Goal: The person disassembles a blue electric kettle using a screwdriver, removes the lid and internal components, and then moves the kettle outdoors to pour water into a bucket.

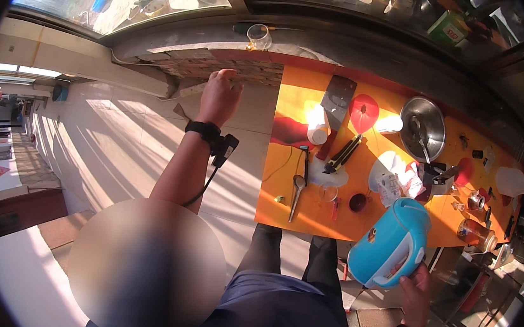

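Note:
My right hand [415, 289] is wrapped round the white handle of a turquoise electric kettle [375, 249]. The kettle is tilted and held at the near right edge of the orange table [276, 206]. My left hand [221, 95] is raised left of the table, over the tiled floor, with its fingers curled and nothing visible in them. Nearest the kettle on the table are a crumpled clear and white plastic bag [393, 189] and a small dark red cup [357, 203]. A metal spoon [297, 191] and a clear glass [328, 194] lie further left.
Farther back on the table are a cleaver [338, 98], a white container [317, 135], a red round object [364, 112] and a steel bowl [409, 141] with a spoon. A glass jar [474, 232] lies at the right. Another glass [259, 36] stands on the window ledge.

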`<state>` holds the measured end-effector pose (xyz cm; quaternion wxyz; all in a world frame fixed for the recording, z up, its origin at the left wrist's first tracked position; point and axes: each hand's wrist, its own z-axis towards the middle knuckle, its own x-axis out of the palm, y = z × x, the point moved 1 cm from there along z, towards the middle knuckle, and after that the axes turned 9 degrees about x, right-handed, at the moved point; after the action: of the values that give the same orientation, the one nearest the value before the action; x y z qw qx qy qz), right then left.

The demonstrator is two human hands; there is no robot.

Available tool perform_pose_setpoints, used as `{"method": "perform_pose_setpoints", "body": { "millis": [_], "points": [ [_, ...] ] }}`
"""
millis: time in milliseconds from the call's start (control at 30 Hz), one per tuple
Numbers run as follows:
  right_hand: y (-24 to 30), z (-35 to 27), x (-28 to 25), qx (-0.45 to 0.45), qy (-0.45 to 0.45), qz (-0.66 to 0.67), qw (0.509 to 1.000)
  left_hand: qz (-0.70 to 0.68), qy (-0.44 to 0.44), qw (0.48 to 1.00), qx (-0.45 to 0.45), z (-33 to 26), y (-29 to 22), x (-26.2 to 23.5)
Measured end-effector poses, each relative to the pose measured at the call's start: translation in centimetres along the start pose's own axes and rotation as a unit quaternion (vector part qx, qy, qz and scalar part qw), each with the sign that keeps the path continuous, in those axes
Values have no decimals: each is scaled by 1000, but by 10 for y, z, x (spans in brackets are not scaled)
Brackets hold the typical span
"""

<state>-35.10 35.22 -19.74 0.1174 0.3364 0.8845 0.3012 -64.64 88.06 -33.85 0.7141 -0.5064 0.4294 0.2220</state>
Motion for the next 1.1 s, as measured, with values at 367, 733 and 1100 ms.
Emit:
{"method": "perform_pose_setpoints", "body": {
  "millis": [367, 733, 1100],
  "points": [
    [-45, -4, 24, 10, -105, -80, 991, 95, -9, 964, 249, 179, 104, 54],
    [-37, 6, 55, 63, -150, -72, 984, 179, 2, 948, 265, 216, 124, 71],
    [-46, 17, 49, 25, -141, -45, 989, 170, -29, 938, 301, 221, 150, 85]
  ]
}}
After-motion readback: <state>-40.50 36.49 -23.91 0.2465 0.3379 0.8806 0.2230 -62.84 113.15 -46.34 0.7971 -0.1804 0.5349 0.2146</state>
